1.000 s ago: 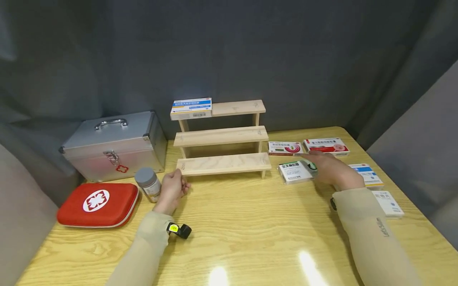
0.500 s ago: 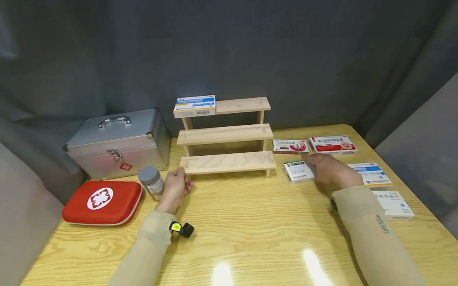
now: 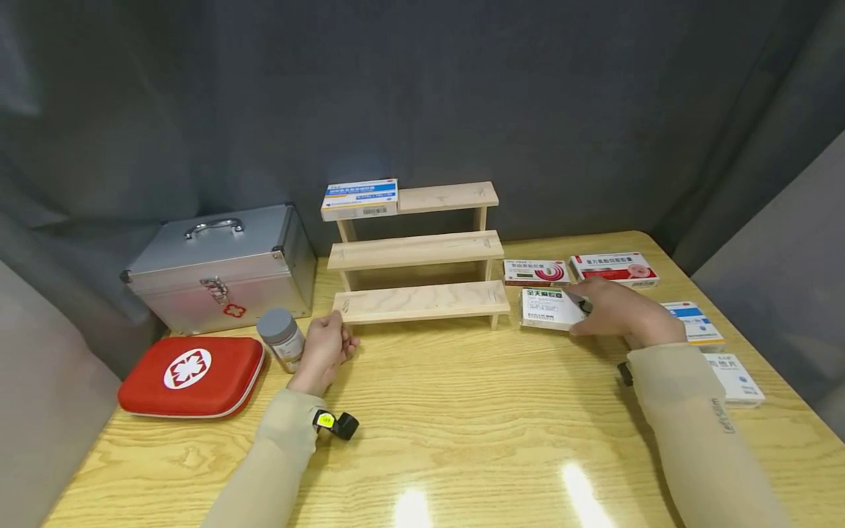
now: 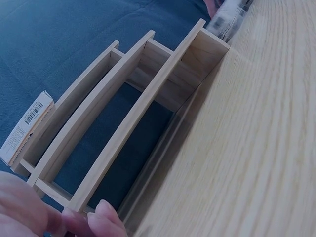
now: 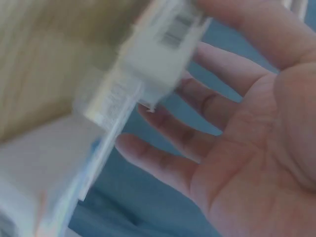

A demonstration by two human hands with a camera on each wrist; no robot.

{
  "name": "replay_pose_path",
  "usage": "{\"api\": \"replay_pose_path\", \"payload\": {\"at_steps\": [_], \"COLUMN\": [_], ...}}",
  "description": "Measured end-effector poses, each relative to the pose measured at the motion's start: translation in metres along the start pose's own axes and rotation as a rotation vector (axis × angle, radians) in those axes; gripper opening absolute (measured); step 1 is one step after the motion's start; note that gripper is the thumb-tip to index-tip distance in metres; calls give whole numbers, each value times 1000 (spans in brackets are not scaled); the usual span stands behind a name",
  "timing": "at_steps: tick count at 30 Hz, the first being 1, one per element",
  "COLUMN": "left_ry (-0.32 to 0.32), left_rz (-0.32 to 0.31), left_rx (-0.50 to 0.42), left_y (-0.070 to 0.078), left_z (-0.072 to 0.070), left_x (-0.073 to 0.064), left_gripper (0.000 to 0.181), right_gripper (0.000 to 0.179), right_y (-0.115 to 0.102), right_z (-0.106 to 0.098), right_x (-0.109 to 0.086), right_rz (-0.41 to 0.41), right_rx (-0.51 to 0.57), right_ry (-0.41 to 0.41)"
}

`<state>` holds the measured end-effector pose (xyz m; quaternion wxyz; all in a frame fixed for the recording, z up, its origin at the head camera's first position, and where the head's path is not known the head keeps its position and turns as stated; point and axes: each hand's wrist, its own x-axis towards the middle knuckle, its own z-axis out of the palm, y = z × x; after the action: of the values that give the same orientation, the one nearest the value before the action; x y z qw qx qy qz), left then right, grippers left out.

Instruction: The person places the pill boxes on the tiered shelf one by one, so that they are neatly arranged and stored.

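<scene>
My left hand (image 3: 325, 341) pinches the left end of the lowest step of a three-step wooden shelf (image 3: 422, 301). In the left wrist view, the thumb and fingers meet at that board's end. My right hand (image 3: 617, 312) grips a white medicine box with green trim (image 3: 548, 309) by its right end, just right of the shelf. The right wrist view has the thumb and fingers at the box's barcode end (image 5: 175, 37), with the other fingers spread behind. A blue-and-white medicine box (image 3: 359, 199) lies on the top step at the left.
Red-and-white (image 3: 615, 269) and pink-striped (image 3: 536, 272) medicine boxes lie behind the right hand. Blue-and-white (image 3: 696, 325) and white (image 3: 734, 378) boxes lie beside the right forearm. A grey-capped bottle (image 3: 280, 336), red first-aid case (image 3: 191, 375) and silver metal case (image 3: 218, 271) stand left.
My right hand has closed its grip on the white-and-green medicine box, which has risen and tilted slightly. The left hand stays at the shelf's end. The head view has shifted a little.
</scene>
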<state>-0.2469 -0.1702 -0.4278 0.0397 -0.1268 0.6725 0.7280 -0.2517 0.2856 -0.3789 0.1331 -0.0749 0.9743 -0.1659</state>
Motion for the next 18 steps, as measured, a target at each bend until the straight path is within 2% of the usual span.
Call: {"api": "replay_pose_path", "payload": {"at_steps": [6,11,14,18], "left_ry": [3,4,2,-2], "left_rz": [-6,-14,-17,-11], "left_rx": [3,2,-2,-3], "left_y": [0,2,2,1], "left_z": [-1,0,0,0], "left_x": [0,1,2,2], "left_gripper": [40,40,41,42], "right_gripper": [96,101,103,104], "right_y": [8,11,9,1], "right_z": [-23,-38,-43,-45], "right_x": [-16,-27,-31,-32], "right_rz": [-59,-58,-44,-74], "right_rx": [-15,22,46,78], "right_ry": [110,193,220,291]}}
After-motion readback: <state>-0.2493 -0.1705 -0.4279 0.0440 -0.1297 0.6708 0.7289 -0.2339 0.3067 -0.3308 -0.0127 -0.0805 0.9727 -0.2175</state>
